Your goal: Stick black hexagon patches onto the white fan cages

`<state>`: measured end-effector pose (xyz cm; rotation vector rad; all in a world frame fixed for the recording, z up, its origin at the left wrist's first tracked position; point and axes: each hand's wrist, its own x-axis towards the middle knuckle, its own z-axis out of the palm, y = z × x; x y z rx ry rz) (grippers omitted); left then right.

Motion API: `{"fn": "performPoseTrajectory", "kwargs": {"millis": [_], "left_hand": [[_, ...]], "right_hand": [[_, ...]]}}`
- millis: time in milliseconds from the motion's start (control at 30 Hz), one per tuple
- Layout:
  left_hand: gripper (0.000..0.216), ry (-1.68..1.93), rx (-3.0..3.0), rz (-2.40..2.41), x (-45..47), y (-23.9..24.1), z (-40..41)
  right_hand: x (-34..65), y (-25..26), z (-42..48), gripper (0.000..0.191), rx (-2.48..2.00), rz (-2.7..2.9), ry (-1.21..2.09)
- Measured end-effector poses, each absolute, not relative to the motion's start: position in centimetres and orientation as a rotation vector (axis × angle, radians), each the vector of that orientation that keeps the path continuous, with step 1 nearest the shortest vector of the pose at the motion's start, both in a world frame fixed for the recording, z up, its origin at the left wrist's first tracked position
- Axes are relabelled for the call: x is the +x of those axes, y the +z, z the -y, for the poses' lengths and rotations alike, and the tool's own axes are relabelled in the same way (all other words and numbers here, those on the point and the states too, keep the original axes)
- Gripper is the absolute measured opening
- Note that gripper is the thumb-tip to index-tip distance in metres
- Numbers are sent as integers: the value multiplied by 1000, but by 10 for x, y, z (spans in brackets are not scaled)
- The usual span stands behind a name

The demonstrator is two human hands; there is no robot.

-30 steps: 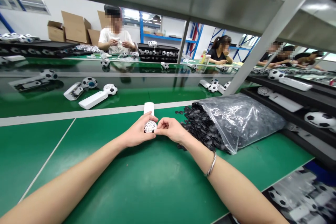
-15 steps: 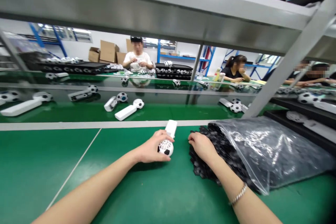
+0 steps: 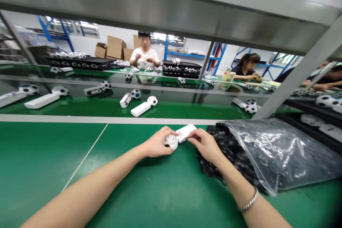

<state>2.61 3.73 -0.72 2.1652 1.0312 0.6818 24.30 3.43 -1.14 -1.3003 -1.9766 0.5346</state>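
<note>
My left hand [image 3: 159, 144] is closed around the ball-shaped head of a white handheld fan [image 3: 171, 142] with a soccer-ball pattern and an open grille. Its flat white handle points away to the upper right, above the green table. Beside the handle's near edge, my right hand [image 3: 205, 145] has thumb and fingers pinched together. Whatever sits between those fingertips is too small to make out. Just right of that hand, a heap of small black pieces [image 3: 227, 156] spills from a clear plastic bag [image 3: 283, 153].
Across a pale strip, a green conveyor [image 3: 107, 110] carries several soccer-ball fans [image 3: 141, 108]. A metal shelf beam [image 3: 171, 10] spans overhead, and a slanted post [image 3: 294, 74] stands at the right. Black trays [image 3: 328, 139] hold more fans there. Co-workers sit across the line.
My right hand has moved left from the black pieces to the fan's handle. The fan has turned, its handle now tilting further right. The camera view has shifted slightly.
</note>
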Motion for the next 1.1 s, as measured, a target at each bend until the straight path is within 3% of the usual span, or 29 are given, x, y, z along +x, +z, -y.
{"fn": "performPoseTrajectory", "kwargs": {"millis": [167, 400, 900, 1000, 1100], "left_hand": [[50, 637, 2153, -1023, 23, -4, -39], [50, 543, 2168, -925, 21, 0, -42], [36, 807, 2166, -1097, 40, -16, -35], [39, 853, 2099, -1109, 39, -13, -36], [40, 936, 1990, -1204, 27, -8, -46]], "right_hand": [[226, -12, -24, 6, -1116, 2018, 762], [217, -18, -23, 4, -1016, 2050, 759], [210, -20, -29, 9, -1185, 1989, 792], [215, -21, -30, 13, -1197, 2012, 711], [234, -22, -37, 20, -1354, 2058, 417]]}}
